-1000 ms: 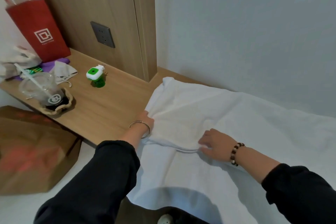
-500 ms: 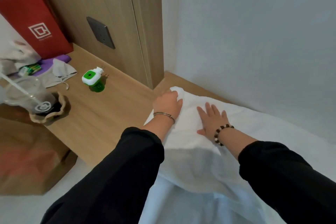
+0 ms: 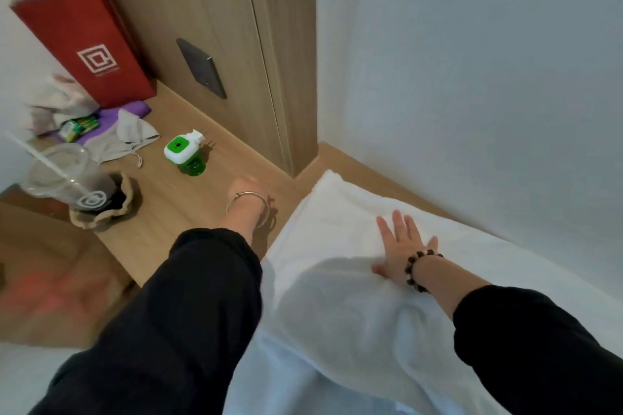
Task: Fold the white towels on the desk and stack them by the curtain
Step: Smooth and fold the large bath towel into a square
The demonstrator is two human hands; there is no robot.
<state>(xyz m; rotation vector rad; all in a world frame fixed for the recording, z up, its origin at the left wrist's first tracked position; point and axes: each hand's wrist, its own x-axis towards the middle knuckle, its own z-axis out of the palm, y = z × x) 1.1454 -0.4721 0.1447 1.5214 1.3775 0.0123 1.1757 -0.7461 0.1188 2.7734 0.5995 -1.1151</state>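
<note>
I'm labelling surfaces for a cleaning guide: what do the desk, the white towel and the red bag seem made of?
Desk: light wood or wood-look laminate, matte, with faint grain lines. White towel: soft cloth, probably cotton, matte; it dents and creases under the right hand. Red bag: stiff matte paper, judging by its sharp folded edges.

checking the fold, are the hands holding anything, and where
Right hand lies flat on the white towel, gripping nothing; left hand is off it, too blurred to tell.
</note>
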